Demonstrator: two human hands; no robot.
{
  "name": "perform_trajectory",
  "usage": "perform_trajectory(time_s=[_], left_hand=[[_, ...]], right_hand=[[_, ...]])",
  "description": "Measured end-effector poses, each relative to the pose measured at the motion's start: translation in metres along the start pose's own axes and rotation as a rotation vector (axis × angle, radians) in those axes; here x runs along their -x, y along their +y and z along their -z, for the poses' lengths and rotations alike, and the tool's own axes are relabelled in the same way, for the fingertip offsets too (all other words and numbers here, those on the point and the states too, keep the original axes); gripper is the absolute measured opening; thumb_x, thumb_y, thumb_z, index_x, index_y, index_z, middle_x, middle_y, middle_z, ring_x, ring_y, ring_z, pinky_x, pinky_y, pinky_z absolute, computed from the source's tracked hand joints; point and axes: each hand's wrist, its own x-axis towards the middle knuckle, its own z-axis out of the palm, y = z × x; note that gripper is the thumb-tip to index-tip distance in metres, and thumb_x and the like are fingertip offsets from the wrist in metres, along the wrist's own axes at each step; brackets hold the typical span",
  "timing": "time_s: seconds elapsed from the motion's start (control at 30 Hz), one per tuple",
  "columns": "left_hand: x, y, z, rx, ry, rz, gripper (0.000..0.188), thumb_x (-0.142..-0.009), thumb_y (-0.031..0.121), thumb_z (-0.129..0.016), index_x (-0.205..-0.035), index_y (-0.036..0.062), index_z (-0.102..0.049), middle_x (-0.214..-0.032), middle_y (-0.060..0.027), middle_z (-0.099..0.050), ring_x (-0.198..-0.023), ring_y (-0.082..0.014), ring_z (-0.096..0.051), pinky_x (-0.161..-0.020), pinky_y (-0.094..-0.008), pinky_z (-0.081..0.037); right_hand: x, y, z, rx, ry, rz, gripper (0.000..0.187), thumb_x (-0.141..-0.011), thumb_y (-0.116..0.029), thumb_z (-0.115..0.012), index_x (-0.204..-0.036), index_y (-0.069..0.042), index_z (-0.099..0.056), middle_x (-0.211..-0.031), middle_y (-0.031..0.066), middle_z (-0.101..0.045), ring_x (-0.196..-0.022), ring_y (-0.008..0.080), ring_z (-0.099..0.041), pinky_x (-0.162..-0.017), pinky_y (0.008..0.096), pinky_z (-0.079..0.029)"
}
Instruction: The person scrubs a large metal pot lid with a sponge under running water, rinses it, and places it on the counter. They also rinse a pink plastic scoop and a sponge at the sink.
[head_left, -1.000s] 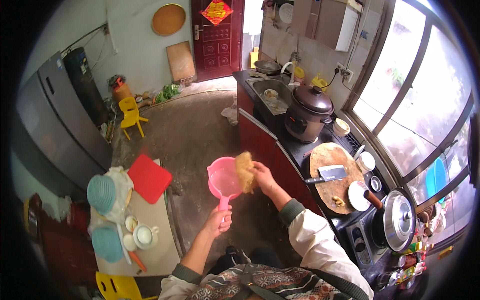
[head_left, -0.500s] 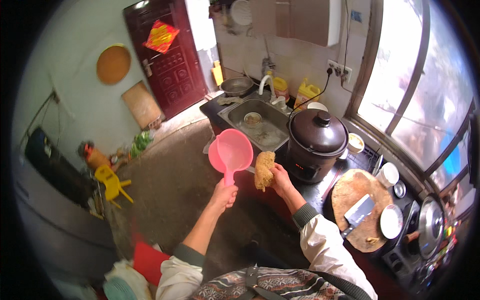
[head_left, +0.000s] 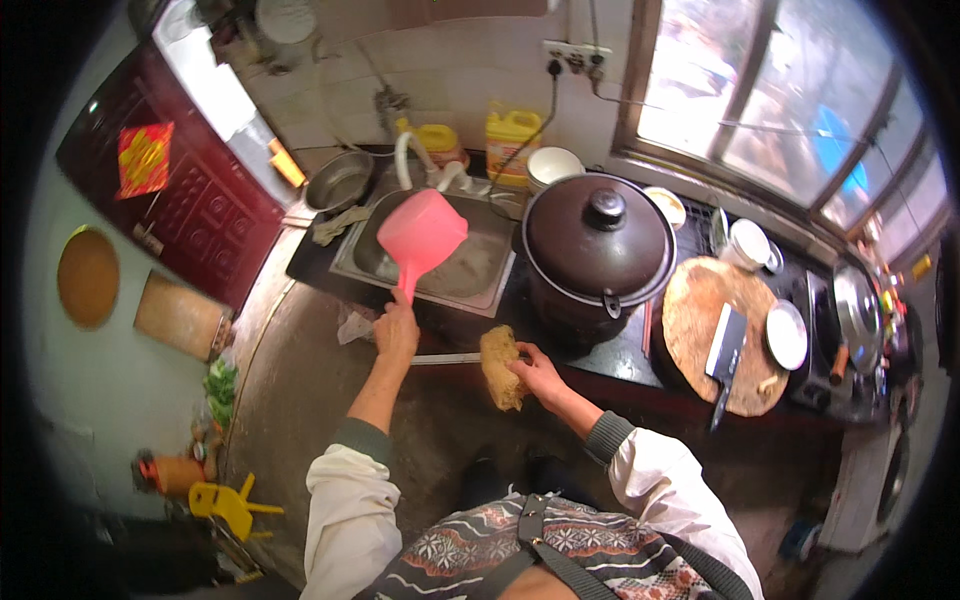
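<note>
My left hand (head_left: 397,333) is closed round the handle of a pink plastic water dipper (head_left: 425,230). The dipper's bowl is tipped on its side above the steel sink (head_left: 478,298), its opening turned away from me, so its inside is hidden. My right hand (head_left: 543,378) grips a tan, rough, fibrous loofah (head_left: 498,368) by one side. The loofah hangs over the floor just in front of the counter edge, below and to the right of the dipper.
A large dark lidded electric pot (head_left: 598,240) stands right of the sink. Further right, a round wooden chopping board (head_left: 690,300) carries a cleaver (head_left: 727,345) and a white plate (head_left: 787,335). A metal basin (head_left: 338,183) sits left of the sink. A yellow stool (head_left: 228,508) stands at lower left.
The dipper has moved over the sink and turned from bowl facing up to tipped away. The loofah stays in my right hand. My view has swung right and closer to the counter.
</note>
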Motion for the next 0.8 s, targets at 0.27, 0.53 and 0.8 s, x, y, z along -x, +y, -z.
perform_trajectory(time_s=[0.27,0.53,0.8], left_hand=[[0.029,-0.026,-0.005,0.846,-0.207,0.083,0.028,-0.079,0.007,-0.058,-0.106,0.002,-0.054,-0.073,-0.0108,-0.06,-0.06,-0.0231,-0.061,-0.05,-0.038,-0.044],[0.153,0.007,0.054,0.816,-1.0,-0.325,0.022,-0.068,0.003,-0.059,-0.091,0.0037,-0.06,-0.066,-0.0012,-0.055,-0.052,-0.0114,-0.052,-0.047,-0.0278,-0.04],[0.284,0.25,0.034,0.681,-1.432,-0.546,0.021,-0.073,0.005,-0.059,-0.094,0.0026,-0.058,-0.063,-0.0021,-0.053,-0.048,-0.0112,-0.048,-0.043,-0.0277,-0.037]], right_hand=[[0.097,0.03,0.021,-0.135,0.274,-0.192,0.054,-0.087,-0.02,-0.066,-0.135,-0.004,-0.046,-0.095,0.0083,-0.061,-0.081,0.0156,-0.06,-0.063,0.0292,-0.049],[0.245,0.073,0.074,-0.359,0.698,-0.149,0.038,-0.09,-0.016,-0.063,-0.125,-0.004,-0.054,-0.102,0.007,-0.064,-0.094,0.0125,-0.059,-0.084,0.0287,-0.047],[0.434,0.126,0.159,-0.392,1.346,0.129,0.015,-0.089,-0.015,-0.062,-0.093,-0.007,-0.049,-0.085,-0.0009,-0.052,-0.08,0.0071,-0.049,-0.07,0.0248,-0.042]])
